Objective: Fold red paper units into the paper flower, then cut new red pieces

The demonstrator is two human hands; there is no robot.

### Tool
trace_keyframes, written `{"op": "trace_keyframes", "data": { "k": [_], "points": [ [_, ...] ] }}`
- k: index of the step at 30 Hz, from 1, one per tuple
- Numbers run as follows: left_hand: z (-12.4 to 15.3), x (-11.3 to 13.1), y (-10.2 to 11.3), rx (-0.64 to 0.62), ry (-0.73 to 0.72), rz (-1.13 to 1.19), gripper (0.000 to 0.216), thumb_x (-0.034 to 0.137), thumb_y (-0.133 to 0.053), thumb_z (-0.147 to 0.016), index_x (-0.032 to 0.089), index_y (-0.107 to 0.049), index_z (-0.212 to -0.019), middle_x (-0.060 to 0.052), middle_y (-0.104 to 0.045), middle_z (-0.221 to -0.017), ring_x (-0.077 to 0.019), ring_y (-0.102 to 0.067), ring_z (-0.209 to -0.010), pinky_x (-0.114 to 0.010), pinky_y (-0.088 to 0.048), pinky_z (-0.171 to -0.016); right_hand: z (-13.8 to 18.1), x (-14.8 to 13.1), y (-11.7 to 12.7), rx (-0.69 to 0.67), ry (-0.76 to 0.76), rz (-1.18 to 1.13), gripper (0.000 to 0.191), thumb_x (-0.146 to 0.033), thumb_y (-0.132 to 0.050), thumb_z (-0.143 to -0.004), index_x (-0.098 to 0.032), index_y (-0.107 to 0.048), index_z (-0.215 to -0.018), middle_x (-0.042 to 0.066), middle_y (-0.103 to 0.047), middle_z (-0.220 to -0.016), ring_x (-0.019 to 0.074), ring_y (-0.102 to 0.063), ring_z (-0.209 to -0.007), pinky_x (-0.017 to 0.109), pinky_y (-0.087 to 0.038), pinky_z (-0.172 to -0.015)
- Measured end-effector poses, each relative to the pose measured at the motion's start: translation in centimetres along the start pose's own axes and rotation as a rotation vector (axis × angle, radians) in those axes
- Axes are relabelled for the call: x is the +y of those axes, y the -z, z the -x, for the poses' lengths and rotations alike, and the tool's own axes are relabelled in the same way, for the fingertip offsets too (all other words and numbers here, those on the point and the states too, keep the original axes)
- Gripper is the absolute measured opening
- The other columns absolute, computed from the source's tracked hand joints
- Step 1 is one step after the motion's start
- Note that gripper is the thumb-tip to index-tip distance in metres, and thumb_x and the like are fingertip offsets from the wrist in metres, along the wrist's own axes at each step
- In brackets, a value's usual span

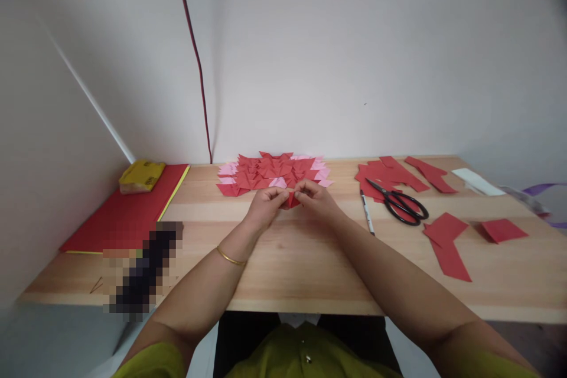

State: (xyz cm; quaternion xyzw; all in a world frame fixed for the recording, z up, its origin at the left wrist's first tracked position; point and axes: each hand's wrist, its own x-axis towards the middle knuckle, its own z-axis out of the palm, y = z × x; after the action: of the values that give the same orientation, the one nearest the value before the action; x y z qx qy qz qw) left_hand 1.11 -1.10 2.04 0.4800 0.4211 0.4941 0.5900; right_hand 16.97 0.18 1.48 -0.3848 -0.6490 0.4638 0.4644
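Between your left hand and right hand, both pinched together on a small red folded paper, the piece lies crosswise, equally near each.

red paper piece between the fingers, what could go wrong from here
1. The red paper piece is small and pinched between the left hand and right hand; a crease could go crooked, or it might slip out.
2. The hands work right by the pile of folded pieces; a nudge could scatter it.
3. The scissors lie near the right forearm; a sweep might knock them.
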Motion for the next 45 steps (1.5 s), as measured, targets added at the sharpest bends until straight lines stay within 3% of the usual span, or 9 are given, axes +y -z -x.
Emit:
{"op": "trace_keyframes", "data": {
  "k": [5, 12, 18, 31, 38, 41, 45],
  "points": [
    [0.0, -0.1, 0.1, -0.003, -0.059, -0.062, 0.022, 0.036, -0.071, -0.067, 0.014, -0.067, -0.067, -0.001, -0.063, -0.063, -0.0101, -0.054, -0.061, -0.025, -0.044, -0.065, 0.0, -0.3, 0.2, -0.016, -0.042, 0.043, 0.018, -0.034, -0.051, -0.081, -0.018, -0.053, -0.072, -0.002, -0.054, -0.069, 0.011, -0.048, -0.064, 0.024, -0.039, -0.061],
    [0.0, 0.0, 0.3, 0.004, -0.131, -0.241, 0.019, 0.033, -0.066, -0.072, 0.015, -0.068, -0.07, 0.0, -0.063, -0.067, -0.0103, -0.053, -0.064, -0.024, -0.041, -0.066, 0.0, 0.4, 0.0, -0.001, -0.014, 0.042, 0.02, -0.036, -0.059, -0.078, -0.017, -0.054, -0.072, 0.0, -0.057, -0.071, 0.0107, -0.051, -0.064, 0.024, -0.041, -0.061],
    [0.2, 0.3, 0.3, -0.022, -0.12, -0.245, 0.027, 0.04, -0.064, -0.074, 0.013, -0.068, -0.07, -0.001, -0.06, -0.062, -0.0105, -0.05, -0.06, -0.023, -0.041, -0.061, 0.1, 0.3, -0.1, -0.022, 0.03, 0.032, 0.02, -0.035, -0.058, -0.079, -0.018, -0.053, -0.073, 0.0, -0.058, -0.071, 0.0107, -0.051, -0.064, 0.024, -0.042, -0.06],
    [-0.1, -0.5, 0.3, -0.01, -0.142, -0.187, 0.018, 0.032, -0.067, -0.07, 0.014, -0.067, -0.071, -0.001, -0.064, -0.068, -0.0107, -0.053, -0.063, -0.024, -0.042, -0.063, 0.1, 0.1, -0.2, -0.064, -0.016, 0.01, 0.019, -0.035, -0.056, -0.081, -0.018, -0.052, -0.073, 0.0, -0.061, -0.07, 0.0114, -0.055, -0.064, 0.025, -0.044, -0.063],
    [0.0, -0.8, -0.1, 0.043, -0.197, -0.309, 0.013, 0.025, -0.063, -0.07, 0.015, -0.06, -0.061, 0.002, -0.055, -0.058, -0.0089, -0.047, -0.057, -0.022, -0.038, -0.059, 0.3, 0.3, -0.8, -0.082, 0.045, 0.083, 0.016, -0.028, -0.05, -0.081, -0.02, -0.045, -0.068, -0.002, -0.055, -0.066, 0.0118, -0.05, -0.063, 0.025, -0.041, -0.062],
    [0.0, -0.7, -0.3, 0.04, -0.204, -0.249, 0.017, 0.027, -0.064, -0.07, 0.015, -0.058, -0.06, 0.003, -0.054, -0.058, -0.0081, -0.046, -0.056, -0.021, -0.037, -0.059, 0.3, 0.1, -0.8, -0.075, 0.031, 0.042, 0.017, -0.029, -0.048, -0.082, -0.02, -0.044, -0.069, -0.003, -0.051, -0.066, 0.0113, -0.047, -0.063, 0.024, -0.04, -0.062],
    [-0.2, -0.5, -0.3, -0.003, -0.089, -0.097, 0.023, 0.035, -0.068, -0.068, 0.014, -0.06, -0.063, 0.001, -0.058, -0.061, -0.0094, -0.05, -0.058, -0.023, -0.04, -0.061, 0.2, -0.2, -0.6, -0.055, -0.011, 0.021, 0.017, -0.031, -0.047, -0.083, -0.02, -0.045, -0.07, -0.003, -0.049, -0.067, 0.011, -0.046, -0.064, 0.024, -0.039, -0.062]
  ]
}}
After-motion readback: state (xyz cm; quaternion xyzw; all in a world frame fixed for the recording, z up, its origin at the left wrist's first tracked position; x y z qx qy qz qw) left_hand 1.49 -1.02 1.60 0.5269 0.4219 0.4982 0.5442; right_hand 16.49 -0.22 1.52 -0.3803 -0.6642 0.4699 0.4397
